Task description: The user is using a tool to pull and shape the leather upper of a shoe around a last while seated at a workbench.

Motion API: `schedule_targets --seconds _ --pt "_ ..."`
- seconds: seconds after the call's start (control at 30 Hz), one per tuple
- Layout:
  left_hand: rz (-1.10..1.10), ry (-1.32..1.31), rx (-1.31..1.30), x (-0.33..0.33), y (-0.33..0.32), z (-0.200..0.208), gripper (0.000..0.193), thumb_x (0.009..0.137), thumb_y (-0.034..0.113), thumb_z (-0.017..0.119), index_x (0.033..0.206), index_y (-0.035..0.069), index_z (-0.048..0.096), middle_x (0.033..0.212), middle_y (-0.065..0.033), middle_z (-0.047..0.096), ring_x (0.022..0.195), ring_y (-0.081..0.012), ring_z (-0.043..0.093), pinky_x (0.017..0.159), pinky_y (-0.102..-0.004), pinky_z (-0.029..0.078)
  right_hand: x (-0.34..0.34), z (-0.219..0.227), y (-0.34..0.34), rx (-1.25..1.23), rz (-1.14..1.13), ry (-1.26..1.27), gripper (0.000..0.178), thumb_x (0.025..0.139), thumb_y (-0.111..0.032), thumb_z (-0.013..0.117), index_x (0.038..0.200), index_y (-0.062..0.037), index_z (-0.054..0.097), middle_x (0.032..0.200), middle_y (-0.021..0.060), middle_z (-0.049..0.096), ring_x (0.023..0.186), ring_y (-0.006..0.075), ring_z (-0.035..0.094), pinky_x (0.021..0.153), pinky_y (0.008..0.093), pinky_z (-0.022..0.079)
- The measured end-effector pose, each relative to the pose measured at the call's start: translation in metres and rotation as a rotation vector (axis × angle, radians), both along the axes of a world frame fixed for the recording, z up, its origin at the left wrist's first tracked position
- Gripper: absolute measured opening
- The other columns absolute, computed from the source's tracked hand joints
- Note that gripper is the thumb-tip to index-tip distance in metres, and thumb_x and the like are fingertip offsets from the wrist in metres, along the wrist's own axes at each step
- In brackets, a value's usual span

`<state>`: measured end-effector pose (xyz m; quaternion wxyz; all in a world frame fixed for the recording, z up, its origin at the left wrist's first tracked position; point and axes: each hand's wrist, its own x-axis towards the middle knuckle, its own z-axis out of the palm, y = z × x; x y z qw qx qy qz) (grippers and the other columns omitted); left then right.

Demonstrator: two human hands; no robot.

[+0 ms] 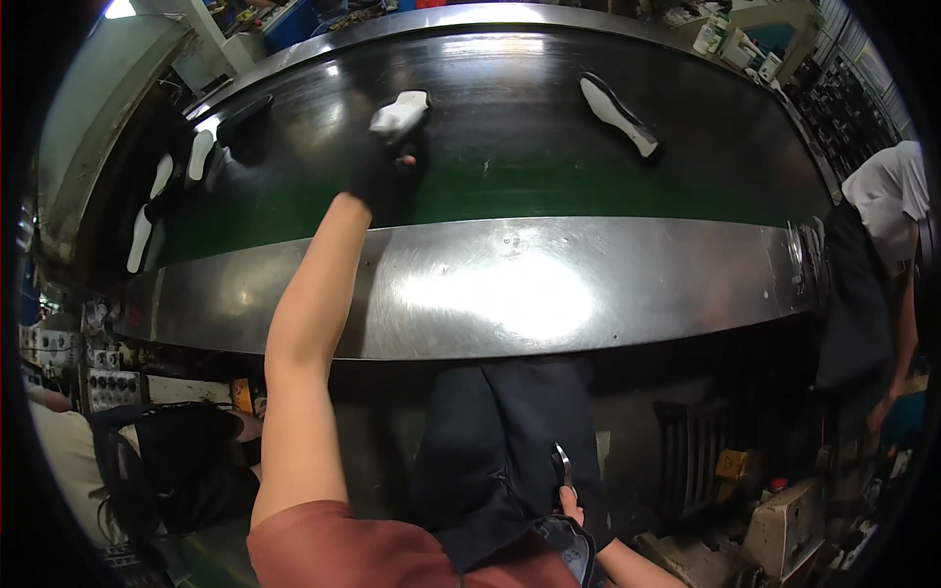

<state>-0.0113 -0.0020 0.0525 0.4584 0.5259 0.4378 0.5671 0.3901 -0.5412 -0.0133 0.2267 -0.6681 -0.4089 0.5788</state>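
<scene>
As our gloved left hand (384, 169) stretches across the conveyor belt (510, 147), it pinches a white shoe sole (400, 114) at its near end, beyond the fingertips. We judge it light and flexible, best gripped at the edges. Our right hand (569, 502), low by our lap, clasps a small metal tool (563, 465).

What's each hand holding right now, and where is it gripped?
Left hand, in a black glove, grips the white shoe sole by its near end. Right hand holds a small metal tool by its lower end.
</scene>
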Motion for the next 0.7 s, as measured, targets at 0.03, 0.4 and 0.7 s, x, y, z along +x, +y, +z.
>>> schedule_targets --seconds 0.03,0.4,0.7 --pt "-0.059 -0.032 -0.018 0.043 -0.039 0.027 0.055 0.089 0.021 0.064 0.137 0.000 0.047 0.112 -0.0133 0.064 0.079 -0.0224 0.065 0.069 -0.0350 0.055 0.001 0.003 -0.001 -0.018 -0.059 -0.032 0.030 0.099 -0.034 0.055 0.101 -0.0045 0.062 0.067 -0.0012 0.056 0.055 0.0099 0.055 0.052 0.0279 0.047" --pt "-0.167 -0.545 -0.430 0.057 -0.428 -0.217 0.060 0.084 0.016 0.069 0.137 0.000 0.046 0.130 -0.0140 0.054 0.119 -0.0285 0.054 0.106 -0.0388 0.042 0.001 0.000 0.009 -0.012 0.005 0.210 0.040 0.103 -0.037 0.047 0.087 -0.0025 0.060 0.073 0.0026 0.058 0.059 0.0101 0.057 0.056 0.0280 0.047" --pt "-0.231 0.359 -0.032 0.136 -0.478 -0.033 0.087 0.071 0.023 0.085 0.141 -0.004 0.040 0.138 -0.0182 0.049 0.129 -0.0305 0.048 0.111 -0.0417 0.036 -0.017 0.045 0.042 0.235 -0.140 0.354 0.043 0.103 -0.039 0.048 0.093 -0.0003 0.065 0.092 0.0073 0.068 0.082 0.0110 0.061 0.071 0.0280 0.047"
